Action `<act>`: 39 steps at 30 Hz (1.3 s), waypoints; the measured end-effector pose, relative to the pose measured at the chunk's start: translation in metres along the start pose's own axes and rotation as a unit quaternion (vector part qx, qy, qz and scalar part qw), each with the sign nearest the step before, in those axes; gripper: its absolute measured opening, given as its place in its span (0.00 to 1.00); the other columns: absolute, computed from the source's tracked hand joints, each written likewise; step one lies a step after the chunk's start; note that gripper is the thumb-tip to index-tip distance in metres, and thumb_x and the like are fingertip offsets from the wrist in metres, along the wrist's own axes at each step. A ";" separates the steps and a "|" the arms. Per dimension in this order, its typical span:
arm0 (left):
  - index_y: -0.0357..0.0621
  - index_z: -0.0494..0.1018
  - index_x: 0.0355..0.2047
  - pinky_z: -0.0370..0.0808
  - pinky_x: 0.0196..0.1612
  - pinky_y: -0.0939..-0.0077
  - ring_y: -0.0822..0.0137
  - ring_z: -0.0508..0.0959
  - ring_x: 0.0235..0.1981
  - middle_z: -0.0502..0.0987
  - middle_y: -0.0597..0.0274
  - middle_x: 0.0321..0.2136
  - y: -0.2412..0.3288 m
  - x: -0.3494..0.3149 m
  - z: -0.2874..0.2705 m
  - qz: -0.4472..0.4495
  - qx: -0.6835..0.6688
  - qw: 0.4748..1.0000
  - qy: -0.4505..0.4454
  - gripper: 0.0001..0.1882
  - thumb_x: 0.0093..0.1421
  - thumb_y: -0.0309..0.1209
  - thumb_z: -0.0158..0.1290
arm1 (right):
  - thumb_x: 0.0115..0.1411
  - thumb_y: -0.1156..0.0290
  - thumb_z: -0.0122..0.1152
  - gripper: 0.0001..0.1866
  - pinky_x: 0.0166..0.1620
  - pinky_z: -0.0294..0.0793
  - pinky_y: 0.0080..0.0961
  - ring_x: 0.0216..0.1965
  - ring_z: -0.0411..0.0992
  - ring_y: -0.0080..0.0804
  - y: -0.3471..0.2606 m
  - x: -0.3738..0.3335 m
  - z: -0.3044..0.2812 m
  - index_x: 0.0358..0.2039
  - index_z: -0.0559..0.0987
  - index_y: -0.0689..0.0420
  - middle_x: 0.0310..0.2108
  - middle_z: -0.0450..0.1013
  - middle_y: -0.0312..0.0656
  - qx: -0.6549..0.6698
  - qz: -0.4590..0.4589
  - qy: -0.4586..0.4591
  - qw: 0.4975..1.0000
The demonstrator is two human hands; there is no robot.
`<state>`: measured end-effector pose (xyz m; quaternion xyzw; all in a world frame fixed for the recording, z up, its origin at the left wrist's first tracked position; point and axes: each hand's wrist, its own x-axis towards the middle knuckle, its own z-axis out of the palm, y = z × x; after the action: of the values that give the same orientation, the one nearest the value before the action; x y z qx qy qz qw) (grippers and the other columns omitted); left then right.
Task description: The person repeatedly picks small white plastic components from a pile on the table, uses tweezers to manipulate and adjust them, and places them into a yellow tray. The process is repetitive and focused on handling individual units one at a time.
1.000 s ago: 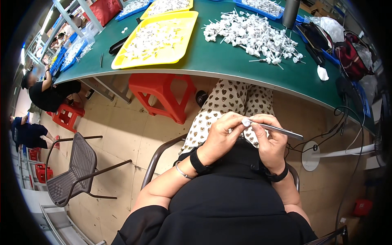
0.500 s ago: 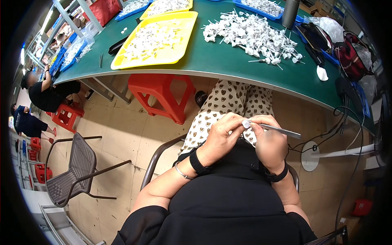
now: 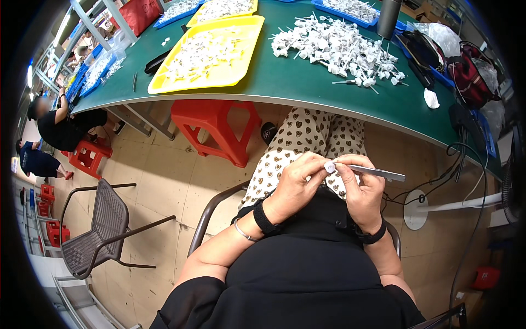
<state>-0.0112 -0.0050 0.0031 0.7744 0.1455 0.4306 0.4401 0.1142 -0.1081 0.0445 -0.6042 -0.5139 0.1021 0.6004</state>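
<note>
Over my lap, my left hand [image 3: 296, 183] pinches a small white plastic piece [image 3: 329, 166] with a round end between thumb and fingertips. My right hand [image 3: 366, 192] is closed on metal tweezers [image 3: 379, 172], whose back end sticks out to the right. The tweezers' tips meet the white piece, and my fingers partly hide that contact. Beyond my hands, a large heap of similar white plastic pieces [image 3: 337, 49] with thin stems lies on the green table [image 3: 285, 85]. To its left stands a yellow tray [image 3: 253, 46] holding many small white and grey parts.
Another pair of tweezers [image 3: 135, 81] lies at the table's left. A dark bottle [image 3: 389, 19] and a dark red bag [image 3: 472, 74] are at the right. Below are a red stool [image 3: 211, 123], an armchair [image 3: 107, 225] and cables [image 3: 466, 148]. A co-worker [image 3: 60, 129] sits far left.
The back end of the tweezers has tipped up very slightly. Both hands stay at the same white piece.
</note>
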 end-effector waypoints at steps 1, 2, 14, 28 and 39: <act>0.37 0.81 0.41 0.77 0.37 0.72 0.62 0.81 0.34 0.81 0.57 0.34 0.000 0.000 0.000 0.002 -0.001 1.000 0.001 0.09 0.59 0.19 0.62 | 0.63 0.78 0.65 0.03 0.39 0.77 0.25 0.34 0.78 0.31 0.000 0.000 0.000 0.38 0.82 0.63 0.34 0.80 0.43 -0.002 -0.001 -0.001 1.000; 0.37 0.81 0.41 0.77 0.37 0.72 0.62 0.81 0.34 0.81 0.57 0.34 0.000 0.000 0.000 0.003 -0.001 1.000 0.002 0.09 0.59 0.19 0.62 | 0.63 0.78 0.65 0.03 0.39 0.77 0.25 0.34 0.78 0.31 0.000 0.000 0.000 0.38 0.82 0.63 0.34 0.80 0.43 -0.003 -0.001 -0.002 1.000; 0.36 0.80 0.40 0.77 0.38 0.72 0.62 0.81 0.35 0.81 0.57 0.34 -0.001 0.000 0.000 -0.004 -0.002 1.000 -0.004 0.08 0.59 0.19 0.62 | 0.62 0.80 0.65 0.04 0.39 0.78 0.26 0.34 0.78 0.32 0.000 0.001 0.000 0.38 0.82 0.63 0.35 0.80 0.43 -0.003 -0.016 -0.001 1.000; 0.37 0.81 0.41 0.77 0.35 0.74 0.65 0.80 0.33 0.82 0.58 0.34 -0.002 -0.002 0.002 -0.014 -0.021 1.000 -0.004 0.08 0.61 0.20 0.61 | 0.63 0.80 0.64 0.03 0.38 0.78 0.25 0.33 0.79 0.31 0.003 0.000 -0.001 0.37 0.81 0.64 0.35 0.80 0.44 0.015 -0.010 0.004 1.000; 0.38 0.81 0.42 0.77 0.37 0.71 0.60 0.81 0.34 0.81 0.56 0.34 0.002 -0.002 0.001 -0.050 -0.047 0.998 -0.004 0.09 0.60 0.19 0.60 | 0.63 0.81 0.64 0.03 0.37 0.80 0.26 0.32 0.80 0.33 0.001 0.001 -0.002 0.37 0.81 0.63 0.34 0.80 0.44 -0.008 -0.026 -0.007 1.000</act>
<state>-0.0121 -0.0083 0.0033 0.7463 0.1615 0.4117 0.4975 0.1163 -0.1079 0.0448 -0.5947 -0.5346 0.0863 0.5942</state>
